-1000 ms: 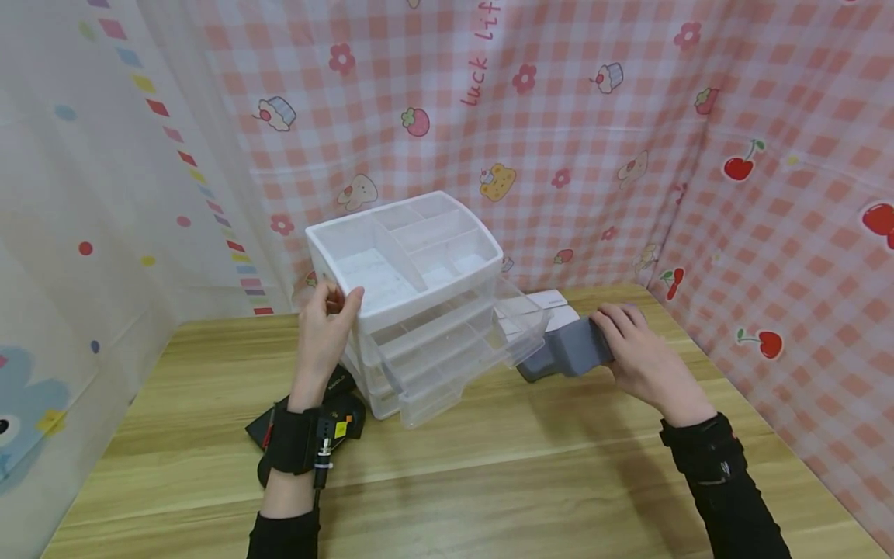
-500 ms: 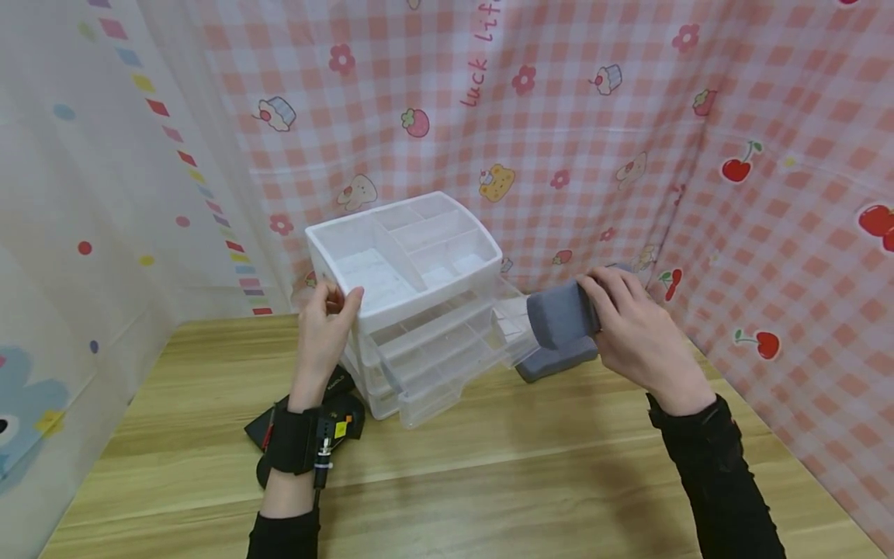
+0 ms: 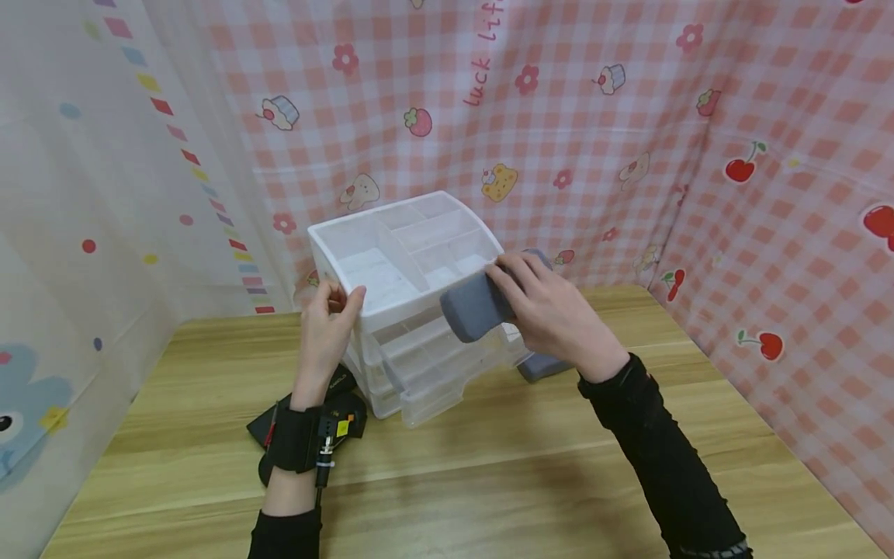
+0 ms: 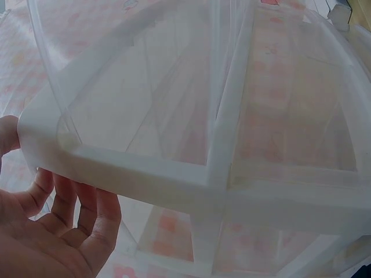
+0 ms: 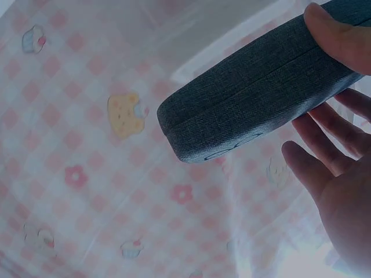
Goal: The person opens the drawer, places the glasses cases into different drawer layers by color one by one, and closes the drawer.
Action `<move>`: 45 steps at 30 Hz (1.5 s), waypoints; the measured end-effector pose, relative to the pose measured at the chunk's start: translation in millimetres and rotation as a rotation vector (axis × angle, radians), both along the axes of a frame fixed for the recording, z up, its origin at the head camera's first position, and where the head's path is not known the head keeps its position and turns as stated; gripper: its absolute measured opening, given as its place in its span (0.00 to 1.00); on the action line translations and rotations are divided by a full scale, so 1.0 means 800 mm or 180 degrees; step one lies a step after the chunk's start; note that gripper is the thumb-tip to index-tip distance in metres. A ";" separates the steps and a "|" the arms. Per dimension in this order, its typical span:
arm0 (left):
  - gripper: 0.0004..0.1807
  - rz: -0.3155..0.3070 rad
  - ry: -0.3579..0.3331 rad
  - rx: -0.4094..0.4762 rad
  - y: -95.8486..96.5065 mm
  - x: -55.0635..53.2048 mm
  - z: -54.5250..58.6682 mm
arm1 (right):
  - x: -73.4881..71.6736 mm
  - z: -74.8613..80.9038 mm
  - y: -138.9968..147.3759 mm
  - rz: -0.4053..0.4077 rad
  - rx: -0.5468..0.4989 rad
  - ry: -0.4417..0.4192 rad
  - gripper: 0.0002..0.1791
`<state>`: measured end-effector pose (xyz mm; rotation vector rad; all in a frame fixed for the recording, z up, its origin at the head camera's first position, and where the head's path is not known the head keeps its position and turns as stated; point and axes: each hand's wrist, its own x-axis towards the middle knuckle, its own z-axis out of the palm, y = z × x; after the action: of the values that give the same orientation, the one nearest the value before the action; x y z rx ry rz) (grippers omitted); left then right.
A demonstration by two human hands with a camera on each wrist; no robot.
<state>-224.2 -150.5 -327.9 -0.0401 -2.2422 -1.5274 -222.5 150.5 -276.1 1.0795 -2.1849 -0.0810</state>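
Nearest me, some black items [image 3: 355, 411] lie on the worktop [image 3: 503, 489] toward its left edge, partly under my left wrist. A little farther on, my left hand [image 3: 325, 334] pinches the left front corner of the white drawer unit [image 3: 394, 312] between thumb and fingers, just as it did a second ago. My right hand [image 3: 552, 307] grips a grey case [image 3: 476, 307] between thumb and fingers. A second ago the case was low, to the right of the pulled-out clear drawer [image 3: 433, 397]; now it is up in front of the unit's right front corner, above that drawer. Beyond the drawer, toward the worktop's far edge, a second grey case [image 3: 543, 367] shows, partly hidden by my right hand.
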 end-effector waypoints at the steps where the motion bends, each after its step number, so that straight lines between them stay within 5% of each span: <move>1: 0.15 0.0004 -0.0003 -0.0001 0.000 0.000 0.000 | -0.002 -0.001 -0.006 0.0023 0.0033 -0.0026 0.33; 31: 0.14 -0.0012 0.0016 0.0041 -0.001 0.000 -0.001 | -0.036 -0.023 -0.065 0.0308 0.0784 -0.1014 0.39; 38: 0.14 0.0033 0.0062 0.0071 -0.001 0.000 0.000 | -0.036 -0.027 -0.064 0.0453 0.0637 -0.0801 0.17; 41: 0.14 0.0034 0.0041 0.0043 -0.001 0.000 -0.001 | -0.035 -0.030 -0.061 0.0608 0.0497 -0.0978 0.07; 45: 0.15 0.0015 0.0004 0.0022 0.000 -0.001 -0.002 | -0.035 -0.033 -0.056 0.0719 0.0354 -0.1229 0.06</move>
<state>-224.8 -150.4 -329.8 -0.0337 -2.2346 -1.5322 -250.8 105.4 -302.4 1.5006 -2.3972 0.1188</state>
